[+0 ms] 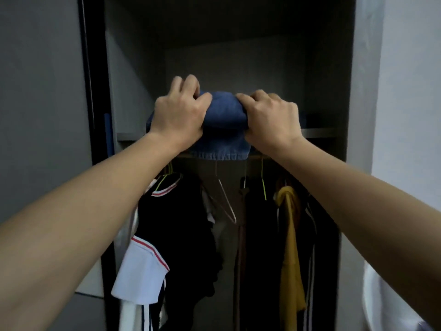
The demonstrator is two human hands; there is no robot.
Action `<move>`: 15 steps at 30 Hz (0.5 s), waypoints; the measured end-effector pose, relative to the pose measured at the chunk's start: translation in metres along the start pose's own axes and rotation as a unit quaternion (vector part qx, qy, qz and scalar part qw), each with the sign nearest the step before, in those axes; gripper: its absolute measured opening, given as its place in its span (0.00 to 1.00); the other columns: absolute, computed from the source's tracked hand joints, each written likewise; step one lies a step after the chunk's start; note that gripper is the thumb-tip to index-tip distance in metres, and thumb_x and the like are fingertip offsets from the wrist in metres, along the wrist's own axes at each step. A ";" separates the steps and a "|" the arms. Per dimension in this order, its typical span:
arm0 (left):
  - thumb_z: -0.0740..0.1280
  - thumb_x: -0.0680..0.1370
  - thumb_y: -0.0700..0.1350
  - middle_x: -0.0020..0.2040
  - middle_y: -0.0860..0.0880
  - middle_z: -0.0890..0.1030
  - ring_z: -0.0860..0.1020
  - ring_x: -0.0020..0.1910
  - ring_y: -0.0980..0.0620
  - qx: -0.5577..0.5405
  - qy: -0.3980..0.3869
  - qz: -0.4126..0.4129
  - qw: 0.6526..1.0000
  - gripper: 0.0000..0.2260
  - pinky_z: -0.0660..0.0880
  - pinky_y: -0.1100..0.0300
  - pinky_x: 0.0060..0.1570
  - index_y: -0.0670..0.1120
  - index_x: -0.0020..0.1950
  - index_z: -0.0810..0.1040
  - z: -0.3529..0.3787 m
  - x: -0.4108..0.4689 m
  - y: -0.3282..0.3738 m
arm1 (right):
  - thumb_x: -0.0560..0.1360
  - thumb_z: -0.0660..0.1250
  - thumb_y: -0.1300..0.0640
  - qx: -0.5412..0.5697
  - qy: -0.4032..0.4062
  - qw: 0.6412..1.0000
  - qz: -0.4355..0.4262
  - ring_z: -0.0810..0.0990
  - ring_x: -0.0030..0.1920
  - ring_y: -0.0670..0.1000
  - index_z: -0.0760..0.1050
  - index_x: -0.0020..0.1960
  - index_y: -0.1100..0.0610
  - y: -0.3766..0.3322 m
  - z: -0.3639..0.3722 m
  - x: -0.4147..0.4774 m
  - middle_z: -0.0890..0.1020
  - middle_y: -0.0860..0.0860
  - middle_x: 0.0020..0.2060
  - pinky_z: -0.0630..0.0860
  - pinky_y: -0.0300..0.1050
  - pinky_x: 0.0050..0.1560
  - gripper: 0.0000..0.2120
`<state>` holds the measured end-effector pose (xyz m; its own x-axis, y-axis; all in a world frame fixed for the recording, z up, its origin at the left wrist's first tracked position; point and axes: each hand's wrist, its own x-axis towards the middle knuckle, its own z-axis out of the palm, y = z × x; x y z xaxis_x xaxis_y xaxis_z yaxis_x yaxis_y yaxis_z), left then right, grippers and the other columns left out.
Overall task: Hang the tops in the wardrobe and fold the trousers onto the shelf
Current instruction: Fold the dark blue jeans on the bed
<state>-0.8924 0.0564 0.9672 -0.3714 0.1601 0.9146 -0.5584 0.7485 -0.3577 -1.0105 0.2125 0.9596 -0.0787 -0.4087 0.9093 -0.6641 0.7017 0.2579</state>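
Note:
Folded blue denim trousers [224, 120] are held at the front edge of the wardrobe shelf [319, 133], their hem hanging just below the shelf lip. My left hand [177, 113] grips the bundle's left side with curled fingers. My right hand [270, 118] grips its right side the same way. Below the shelf, tops hang on the rail [259, 156]: a black top with red-and-white trim [176, 225], dark garments [256, 235] and a mustard yellow top [290, 247].
An empty pink wire hanger [225, 201] and a green hanger hook [263, 185] hang between the clothes. The wardrobe's grey side panel [360, 115] stands at the right, a dark door edge [87, 91] at the left. A white object [379, 299] sits at the lower right.

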 end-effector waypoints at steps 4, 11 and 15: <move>0.72 0.70 0.43 0.61 0.40 0.73 0.72 0.58 0.38 -0.004 0.035 0.015 0.999 0.19 0.69 0.50 0.36 0.44 0.59 0.74 0.067 0.052 -0.010 | 0.73 0.70 0.51 -0.022 0.042 0.999 0.014 0.77 0.57 0.60 0.64 0.73 0.51 0.023 0.052 0.050 0.76 0.56 0.61 0.74 0.54 0.45 0.31; 0.71 0.71 0.43 0.60 0.42 0.78 0.78 0.54 0.39 -0.006 0.075 0.009 0.997 0.20 0.74 0.47 0.41 0.45 0.62 0.73 0.166 0.131 -0.027 | 0.73 0.70 0.52 -0.067 0.078 0.995 -0.001 0.78 0.56 0.64 0.66 0.72 0.51 0.055 0.126 0.141 0.77 0.59 0.59 0.74 0.58 0.49 0.29; 0.70 0.70 0.42 0.55 0.42 0.80 0.79 0.49 0.37 -0.013 0.083 0.010 0.996 0.20 0.72 0.48 0.39 0.45 0.60 0.74 0.220 0.157 -0.047 | 0.72 0.69 0.52 -0.089 0.068 0.994 -0.017 0.79 0.54 0.64 0.68 0.70 0.51 0.055 0.170 0.185 0.78 0.58 0.57 0.72 0.56 0.45 0.28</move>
<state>-1.0878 -0.0954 1.0867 -0.2528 0.2783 0.9267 -0.5324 0.7597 -0.3733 -1.1878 0.0768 1.0866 0.0512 -0.3597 0.9316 -0.5222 0.7855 0.3320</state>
